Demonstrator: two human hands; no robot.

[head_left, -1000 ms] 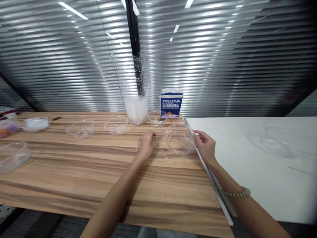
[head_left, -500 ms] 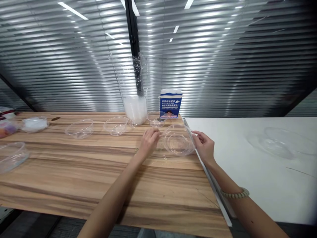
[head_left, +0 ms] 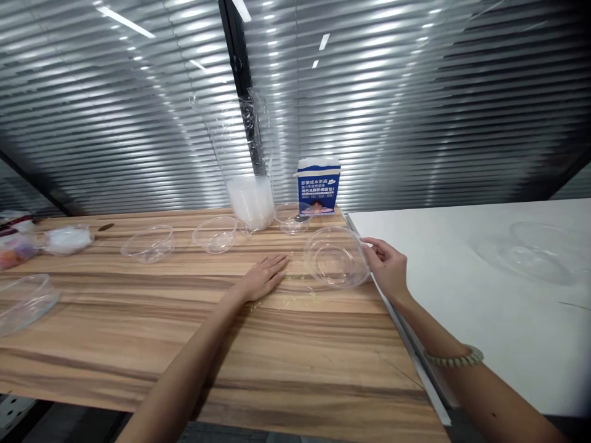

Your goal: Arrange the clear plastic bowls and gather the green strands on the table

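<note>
A clear plastic bowl (head_left: 336, 258) is near the right edge of the wooden table, its rim pinched on the right side by my right hand (head_left: 385, 261). To its left, my left hand (head_left: 265, 277) lies flat on the wood with nothing in it, fingers stretched toward the bowl. Small yellowish shreds (head_left: 295, 298) are scattered on the wood between my left hand and the bowl. Behind the bowl stands another clear bowl (head_left: 293, 219), close to a blue and white paper bag (head_left: 317, 187).
More clear bowls stand on the wooden table (head_left: 295, 369), at centre-left (head_left: 216, 235), left (head_left: 148, 243) and far left (head_left: 28, 304). A bagged bowl stack (head_left: 252, 203) is at the back. White packets (head_left: 68, 239) lie left. A white table (head_left: 462, 277) adjoins at right, holding clear plastic.
My left hand has left the bowl's left side, moved left and down, and now rests flat on the wood. My right hand still pinches the rim. The view has tilted slightly.
</note>
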